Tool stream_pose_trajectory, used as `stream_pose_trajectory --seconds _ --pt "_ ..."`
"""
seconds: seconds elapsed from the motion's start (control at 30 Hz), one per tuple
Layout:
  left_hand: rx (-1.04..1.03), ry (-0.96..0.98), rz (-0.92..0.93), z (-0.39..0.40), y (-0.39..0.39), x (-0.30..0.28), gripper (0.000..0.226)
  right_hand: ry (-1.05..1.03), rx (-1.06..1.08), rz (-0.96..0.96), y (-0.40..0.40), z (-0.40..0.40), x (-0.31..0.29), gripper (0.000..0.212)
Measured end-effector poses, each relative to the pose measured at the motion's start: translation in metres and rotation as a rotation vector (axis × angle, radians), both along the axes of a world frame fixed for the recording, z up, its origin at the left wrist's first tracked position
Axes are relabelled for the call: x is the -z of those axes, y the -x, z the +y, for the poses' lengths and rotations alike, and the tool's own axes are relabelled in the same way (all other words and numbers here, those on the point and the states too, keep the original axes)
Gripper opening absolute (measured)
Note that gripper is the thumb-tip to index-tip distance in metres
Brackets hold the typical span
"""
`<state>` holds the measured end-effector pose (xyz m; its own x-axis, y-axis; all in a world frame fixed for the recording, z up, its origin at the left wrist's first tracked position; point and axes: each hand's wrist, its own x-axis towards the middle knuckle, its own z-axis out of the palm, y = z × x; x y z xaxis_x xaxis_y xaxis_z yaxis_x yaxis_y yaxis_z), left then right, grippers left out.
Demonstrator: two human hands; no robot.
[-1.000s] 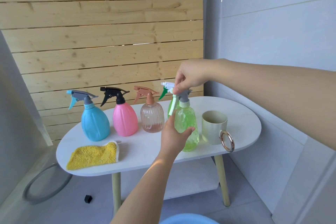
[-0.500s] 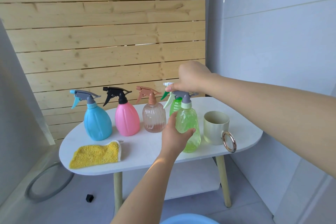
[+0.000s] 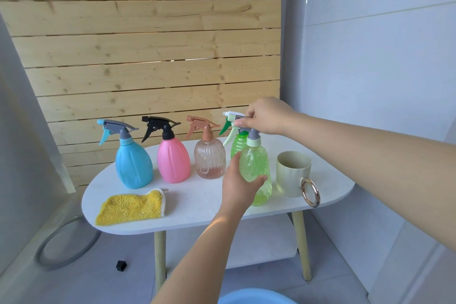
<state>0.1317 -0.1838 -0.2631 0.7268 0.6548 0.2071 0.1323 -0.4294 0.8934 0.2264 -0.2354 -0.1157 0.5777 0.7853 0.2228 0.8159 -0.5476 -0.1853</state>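
Note:
A clear light-green spray bottle (image 3: pixel 256 168) stands on the white oval table (image 3: pixel 197 207), near its front edge. My left hand (image 3: pixel 238 184) grips the bottle's body from the left. My right hand (image 3: pixel 265 116) pinches its grey and pale-green spray head (image 3: pixel 243 126) from above. Right behind it stands a second green spray bottle (image 3: pixel 238 143), mostly hidden.
Left of them stand a blue spray bottle (image 3: pixel 133 165), a pink one (image 3: pixel 172 160) and a clear brown-topped one (image 3: pixel 209 160). A pale cup with a gold ring handle (image 3: pixel 293 173) sits to the right, a yellow cloth (image 3: pixel 130 207) front left. A blue basin rim (image 3: pixel 254 298) shows below.
My right hand has turned on the spray head, which has swung round a little. My left hand keeps its grip on the bottle's body; the bottle stays in place.

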Motion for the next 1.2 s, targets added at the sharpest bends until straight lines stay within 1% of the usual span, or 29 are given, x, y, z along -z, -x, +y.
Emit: stream_pose_trajectory --seconds 0.07,0.17,0.23,0.3,0.37,0.43,0.5,0.63,0.73,0.8,0.9,1.0,1.2 --pt "0.023 0.004 0.022 0.001 0.0 -0.001 0.087 -0.032 -0.033 0.094 -0.008 -0.009 0.007 0.039" --pt "0.041 0.035 0.049 0.002 0.001 -0.002 0.089 -0.089 -0.04 0.223 -0.013 -0.019 0.017 0.028" --pt "0.031 0.072 0.063 0.001 0.001 -0.002 0.088 -0.178 -0.055 0.366 -0.013 -0.02 0.023 0.025" --pt "0.004 0.104 0.062 0.002 0.001 -0.006 0.088 -0.25 -0.067 0.442 -0.013 -0.02 0.024 0.026" --pt "-0.002 0.125 0.071 0.003 -0.001 -0.014 0.087 -0.285 -0.067 0.447 -0.014 -0.021 0.023 0.022" --pt "-0.005 0.103 0.074 0.002 -0.005 -0.028 0.087 -0.366 -0.052 0.468 -0.017 -0.027 0.013 0.017" --pt "-0.006 0.024 0.056 -0.001 -0.012 -0.047 0.084 -0.464 -0.036 0.487 -0.023 -0.035 -0.003 0.015" --pt "0.004 -0.115 0.035 -0.006 -0.04 -0.086 0.082 -0.568 -0.012 0.43 -0.043 -0.044 -0.04 0.009" --pt "0.003 -0.192 0.027 -0.01 -0.063 -0.108 0.081 -0.599 0.01 0.375 -0.061 -0.045 -0.059 0.005" --pt "0.0 -0.195 0.028 -0.013 -0.08 -0.115 0.082 -0.603 0.023 0.366 -0.073 -0.046 -0.064 0.005" --pt "-0.035 -0.15 0.032 -0.017 -0.107 -0.11 0.08 -0.589 0.046 0.372 -0.09 -0.042 -0.053 0.007" --pt "-0.067 -0.094 0.058 -0.016 -0.124 -0.087 0.078 -0.536 0.073 0.374 -0.107 -0.032 -0.024 0.009" --pt "-0.077 -0.057 0.142 -0.005 -0.148 -0.046 0.077 -0.518 0.1 0.468 -0.14 -0.02 0.026 0.007"
